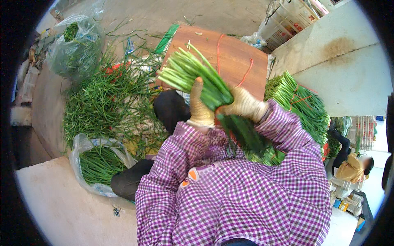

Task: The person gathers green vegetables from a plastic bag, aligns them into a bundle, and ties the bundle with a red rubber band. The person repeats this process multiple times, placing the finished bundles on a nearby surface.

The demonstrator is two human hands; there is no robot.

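Note:
Both my hands wear cream-coloured work gloves with bare fingertips showing. A bundle of green garlic chives [200,77] is clasped between them, its pale cut ends pointing up and left, its dark leaves hanging down to the right. My left hand [201,104] grips the bundle from the left, thumb raised along the stalks. My right hand [244,103] closes round it from the right and is slightly blurred. Beneath the stalk ends lies a brown wooden board [190,37] with red ties [246,72] across it. Tied chive bundles [304,101] are stacked at the right.
Loose chives [92,104] heap on the left. Behind them stands a clear plastic bag of greens [77,52]; another open bag [101,166] of chives sits by my left knee. White plastic crates [286,24] stand upper right, beside a pale wall [338,61]. Another person [351,167] sits far right.

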